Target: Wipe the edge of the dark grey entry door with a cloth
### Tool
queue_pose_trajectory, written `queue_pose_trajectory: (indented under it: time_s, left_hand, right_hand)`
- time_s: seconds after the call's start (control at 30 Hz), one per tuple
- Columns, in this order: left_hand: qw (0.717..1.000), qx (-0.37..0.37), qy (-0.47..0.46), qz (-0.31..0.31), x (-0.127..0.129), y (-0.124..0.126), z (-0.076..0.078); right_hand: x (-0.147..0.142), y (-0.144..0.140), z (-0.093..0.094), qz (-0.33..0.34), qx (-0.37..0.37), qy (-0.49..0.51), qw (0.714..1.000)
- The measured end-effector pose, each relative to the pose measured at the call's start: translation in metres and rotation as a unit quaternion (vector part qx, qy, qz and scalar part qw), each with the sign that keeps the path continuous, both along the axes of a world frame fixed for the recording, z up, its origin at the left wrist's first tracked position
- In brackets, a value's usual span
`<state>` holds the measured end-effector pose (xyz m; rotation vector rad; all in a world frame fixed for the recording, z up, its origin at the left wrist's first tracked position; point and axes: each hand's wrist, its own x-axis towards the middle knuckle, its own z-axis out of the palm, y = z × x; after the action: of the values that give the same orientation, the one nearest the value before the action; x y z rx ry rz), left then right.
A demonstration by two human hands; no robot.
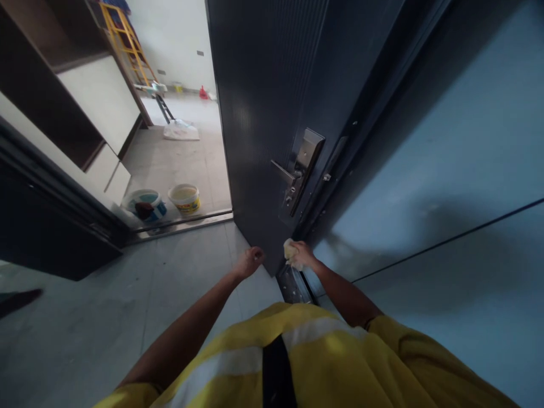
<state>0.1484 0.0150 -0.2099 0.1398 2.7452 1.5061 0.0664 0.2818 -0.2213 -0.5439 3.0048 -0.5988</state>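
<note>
As it seems, right fingertips (297,246) clasp cloth (289,250).

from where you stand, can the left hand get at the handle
Probably yes: the left hand shows nothing held in it, and nothing visible blocks the space between it and the handle. It would likely have to rise along the door.

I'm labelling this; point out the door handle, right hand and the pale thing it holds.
Door handle (283,171): head view, middle of lever.
Right hand (303,254): head view, its back.
Pale thing (289,249): head view, exposed side.
</note>
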Motion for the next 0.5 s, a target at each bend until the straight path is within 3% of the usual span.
queue_pose_trajectory:
  time_s: [0.07, 0.1, 0.17, 0.2, 0.23, 0.33, 0.43, 0.5]
  left_hand:
    - [1.0, 0.012, -0.019, 0.007, 0.001, 0.003, 0.002]
    - [0.998, 0.039, -0.036, 0.015, 0.0, 0.007, 0.006]
    - [0.986, 0.146, -0.081, 0.027, -0.001, 0.02, 0.018]
    - [0.97, 0.218, -0.105, 0.022, -0.003, 0.028, 0.026]
    - [0.947, 0.294, -0.127, 0.008, -0.005, 0.037, 0.036]
    - [0.87, 0.466, -0.159, -0.024, -0.014, 0.059, 0.067]
    - [0.834, 0.529, -0.157, 0.01, -0.025, 0.067, 0.088]
    - [0.826, 0.544, -0.145, 0.02, -0.031, 0.066, 0.094]
  right_hand:
    - [-0.005, 0.014, 0.012, -0.07, -0.139, -0.024, 0.988]
    - [-0.007, 0.019, 0.022, -0.084, -0.235, -0.037, 0.968]
    - [-0.004, 0.02, 0.047, -0.055, -0.401, -0.056, 0.913]
    - [0.0, 0.017, 0.06, -0.023, -0.448, -0.062, 0.892]
    - [0.006, 0.013, 0.072, 0.009, -0.467, -0.066, 0.882]
    - [0.027, 0.0, 0.101, 0.1, -0.44, -0.074, 0.89]
    - [0.038, -0.002, 0.115, 0.147, -0.446, -0.065, 0.88]
    - [0.035, 0.004, 0.119, 0.125, -0.478, -0.043, 0.868]
